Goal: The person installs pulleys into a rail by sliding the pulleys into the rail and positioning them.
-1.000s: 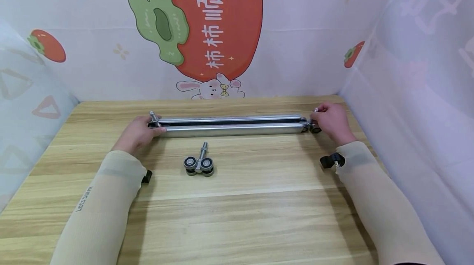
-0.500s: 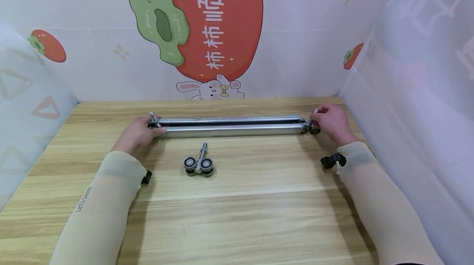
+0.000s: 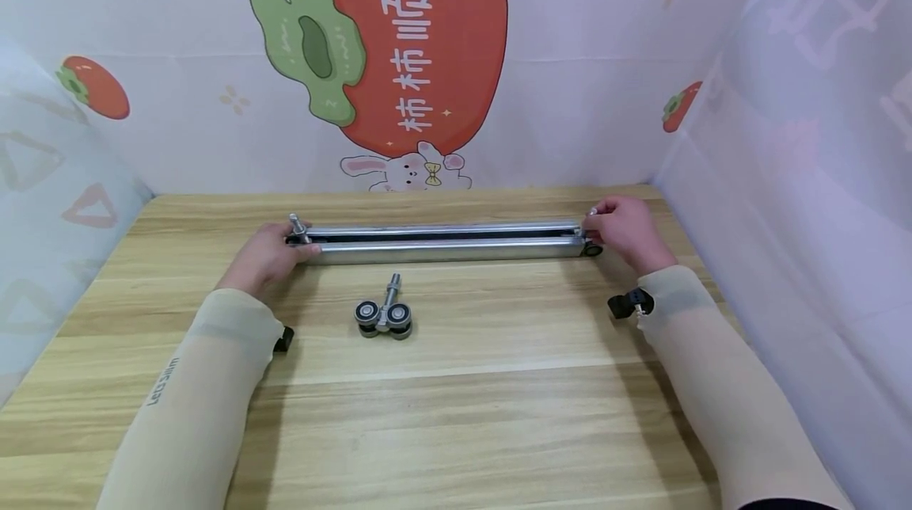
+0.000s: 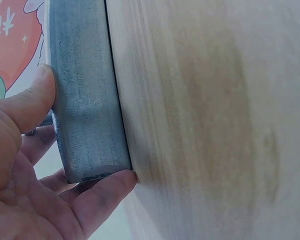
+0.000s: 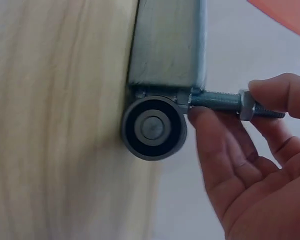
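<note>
A long metal channel rail [image 3: 449, 254] with a slot along its top lies across the back of the table. My left hand [image 3: 267, 255] grips its left end, thumb on the near wall and fingers round the end face. A bolt [image 3: 298, 226] stands up out of the slot there. At the right end my right hand [image 3: 630, 229] pinches the threaded bolt [image 5: 217, 101] of a roller trolley. One trolley wheel [image 5: 153, 128] shows just outside the rail's end; the leading part is inside the channel. Another roller trolley [image 3: 385, 316] lies in front of the rail, bolt pointing away.
The wooden table [image 3: 456, 415] meets a printed cloth backdrop [image 3: 570, 98] behind the rail. A cloth side wall [image 3: 805, 217] stands close beside the right arm.
My right hand has moved left, carrying the trolley partway into the rail's right end. The left hand keeps its grip, and the loose trolley stays put.
</note>
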`<state>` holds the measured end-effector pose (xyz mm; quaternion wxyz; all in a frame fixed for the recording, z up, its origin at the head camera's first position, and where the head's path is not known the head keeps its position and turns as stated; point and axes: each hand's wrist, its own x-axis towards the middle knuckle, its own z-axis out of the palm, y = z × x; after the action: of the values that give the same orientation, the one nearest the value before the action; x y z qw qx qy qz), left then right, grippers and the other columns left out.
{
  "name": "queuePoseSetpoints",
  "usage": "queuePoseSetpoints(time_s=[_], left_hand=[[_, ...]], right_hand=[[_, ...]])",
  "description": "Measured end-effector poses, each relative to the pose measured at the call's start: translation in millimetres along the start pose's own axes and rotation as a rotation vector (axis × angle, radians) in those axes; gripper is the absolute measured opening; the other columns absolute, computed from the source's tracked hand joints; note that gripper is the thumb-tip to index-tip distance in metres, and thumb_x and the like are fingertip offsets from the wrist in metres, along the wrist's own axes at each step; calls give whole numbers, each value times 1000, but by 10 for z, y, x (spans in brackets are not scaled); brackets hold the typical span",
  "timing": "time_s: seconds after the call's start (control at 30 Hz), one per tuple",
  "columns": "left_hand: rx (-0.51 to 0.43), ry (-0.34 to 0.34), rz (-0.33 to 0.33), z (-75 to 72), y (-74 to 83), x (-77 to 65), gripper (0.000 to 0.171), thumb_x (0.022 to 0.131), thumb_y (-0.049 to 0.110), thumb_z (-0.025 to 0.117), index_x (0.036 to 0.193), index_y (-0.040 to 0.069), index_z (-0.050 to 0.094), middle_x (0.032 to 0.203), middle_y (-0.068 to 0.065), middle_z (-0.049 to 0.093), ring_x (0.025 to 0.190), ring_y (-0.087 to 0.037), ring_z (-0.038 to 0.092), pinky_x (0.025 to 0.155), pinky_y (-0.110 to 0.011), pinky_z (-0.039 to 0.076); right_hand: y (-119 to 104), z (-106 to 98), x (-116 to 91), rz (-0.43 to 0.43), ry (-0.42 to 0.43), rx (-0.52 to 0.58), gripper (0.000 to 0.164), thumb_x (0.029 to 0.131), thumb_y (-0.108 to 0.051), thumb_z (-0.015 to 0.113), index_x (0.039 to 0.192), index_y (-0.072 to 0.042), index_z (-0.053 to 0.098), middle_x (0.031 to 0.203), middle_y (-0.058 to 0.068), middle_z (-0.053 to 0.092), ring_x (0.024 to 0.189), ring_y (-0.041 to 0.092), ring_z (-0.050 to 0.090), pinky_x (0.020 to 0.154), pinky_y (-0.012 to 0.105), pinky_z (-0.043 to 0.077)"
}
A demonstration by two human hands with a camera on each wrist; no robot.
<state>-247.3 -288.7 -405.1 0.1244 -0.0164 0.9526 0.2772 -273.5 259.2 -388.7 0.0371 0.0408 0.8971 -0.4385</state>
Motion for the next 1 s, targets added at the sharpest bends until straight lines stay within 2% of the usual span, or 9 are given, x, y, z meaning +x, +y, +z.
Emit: queuePoseSetpoints(time_s=[0.07, 0.17, 0.27, 0.53, 0.77, 1.0], left_hand=[[-3, -3, -4, 5, -2, 3, 70, 98, 48, 61, 150, 6, 41, 149, -35, 32, 134, -51, 31, 107, -67, 24], [0, -7, -9, 3, -7, 0, 71, 98, 48, 60, 151, 6, 40, 149, -35, 31, 134, -51, 31, 107, -67, 23], [10, -9, -12, -4, -6, -7, 71, 98, 49, 59, 151, 6, 39, 149, -36, 29, 135, -52, 29, 107, -68, 23], [2, -6, -13, 13, 10, 5, 69, 98, 47, 60, 150, 5, 41, 149, -34, 33, 133, -50, 32, 107, -67, 24], [-1, -7, -11, -8, 20, 1, 69, 99, 46, 60, 151, 5, 40, 149, -36, 30, 136, -52, 29, 108, -67, 23], [27, 1, 14, -8, 26, -2, 68, 99, 46, 60, 149, 4, 42, 148, -37, 32, 136, -52, 29, 108, -65, 24]], right_hand=[[-28, 6, 2, -8, 4, -40, 17, 92, -15, 68, 95, 0, 63, 101, 15, 63, 85, 31, 61, 73, 39, 56], [-56, 6, 2, -18, 13, -110, 17, 91, -18, 70, 92, -2, 64, 99, 12, 62, 81, 28, 53, 64, 37, 47], [-69, -2, 4, -21, 9, -148, 18, 92, -20, 70, 91, -3, 64, 100, 12, 61, 81, 28, 48, 61, 38, 41], [-99, 6, 32, -12, -11, -145, 17, 93, -18, 69, 99, -3, 68, 103, 13, 65, 87, 27, 56, 66, 37, 46], [-109, 19, 55, -21, 1, -161, 15, 93, -17, 69, 97, -3, 69, 99, 12, 65, 84, 27, 55, 65, 36, 44], [-147, 51, 56, -8, -22, -149, 16, 92, -18, 69, 95, -3, 66, 95, 11, 65, 83, 27, 57, 65, 37, 45]])
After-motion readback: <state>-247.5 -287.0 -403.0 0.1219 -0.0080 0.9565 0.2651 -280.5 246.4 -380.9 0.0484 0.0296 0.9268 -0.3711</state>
